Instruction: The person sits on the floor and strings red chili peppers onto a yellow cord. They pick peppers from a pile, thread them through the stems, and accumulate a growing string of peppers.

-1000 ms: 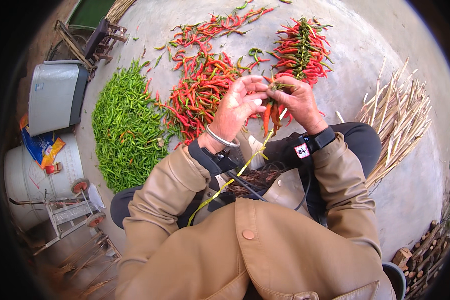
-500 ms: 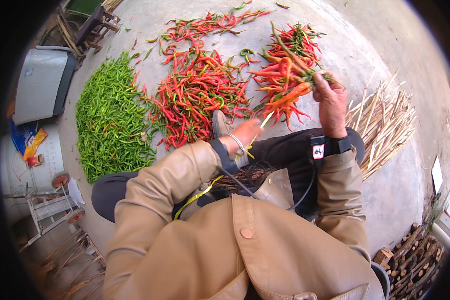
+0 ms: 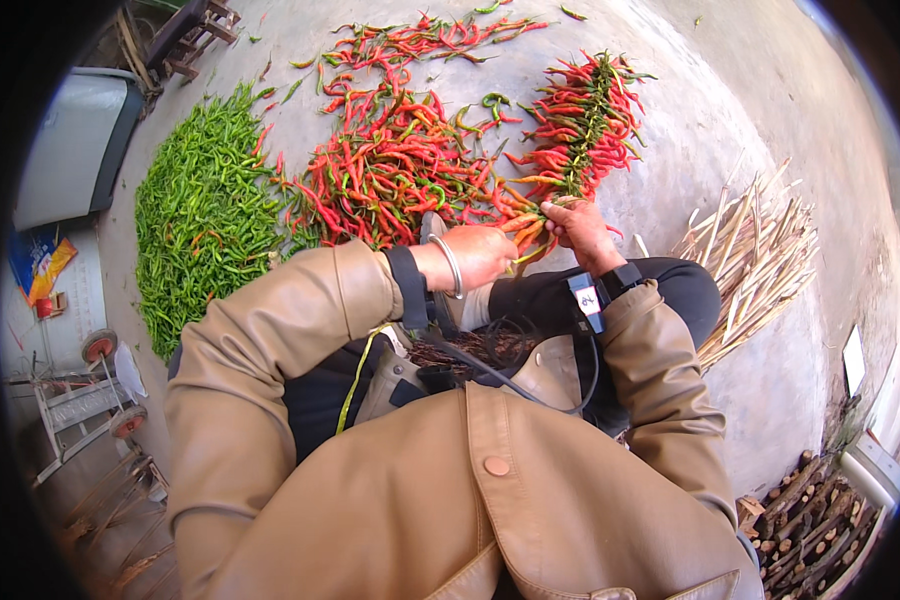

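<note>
My left hand (image 3: pixel 475 257), with a metal bangle at its wrist, is closed at the near end of a strung bundle of red chili peppers (image 3: pixel 588 125). Whatever lies inside its fingers is hidden; a bit of yellowish strip shows beneath. Close by on the right, my right hand (image 3: pixel 582 235) pinches the stem ends of several orange-red chili peppers (image 3: pixel 522 222). The bundle stretches away from my hands along the floor, its green stems gathered in the middle and the red pods pointing outward.
A loose heap of red chili peppers (image 3: pixel 385 175) lies left of the bundle, with a heap of green chili peppers (image 3: pixel 205 220) farther left. Pale dry stalks (image 3: pixel 755 265) lie to the right. Cut wood (image 3: pixel 820 530) is stacked at lower right; a hand cart (image 3: pixel 85 405) stands at left.
My right hand has come down and left, lowering the raised peppers to the bundle's near end. My left hand has moved slightly nearer and left; the pale stalk beside it no longer shows.
</note>
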Motion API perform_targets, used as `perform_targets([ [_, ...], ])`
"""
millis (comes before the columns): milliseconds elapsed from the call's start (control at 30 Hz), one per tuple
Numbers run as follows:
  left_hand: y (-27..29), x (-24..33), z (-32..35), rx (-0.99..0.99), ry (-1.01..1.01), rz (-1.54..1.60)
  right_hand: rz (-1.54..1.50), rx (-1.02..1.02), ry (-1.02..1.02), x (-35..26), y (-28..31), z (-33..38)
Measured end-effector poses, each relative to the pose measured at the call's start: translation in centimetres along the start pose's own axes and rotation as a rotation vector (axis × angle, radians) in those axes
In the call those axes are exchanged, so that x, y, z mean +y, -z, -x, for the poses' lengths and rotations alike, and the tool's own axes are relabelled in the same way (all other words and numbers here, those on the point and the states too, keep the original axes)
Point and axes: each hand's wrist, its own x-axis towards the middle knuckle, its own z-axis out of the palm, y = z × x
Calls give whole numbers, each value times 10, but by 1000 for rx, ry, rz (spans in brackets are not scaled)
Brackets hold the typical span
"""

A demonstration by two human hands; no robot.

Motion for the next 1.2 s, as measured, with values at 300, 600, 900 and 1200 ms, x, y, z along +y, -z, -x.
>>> perform_targets([
  [300,38,-63,-29,59,393,407,621,275,304,13,-8,-2],
  [600,8,-99,-126,-26,374,68,1347,224,747,13,-31,13],
  [900,5,2,-158,-375,282,-429,1665,48,893,28,-28,9],
  [1200,5,-9,-137,-102,48,119,1655,194,665,36,-19,3],
])
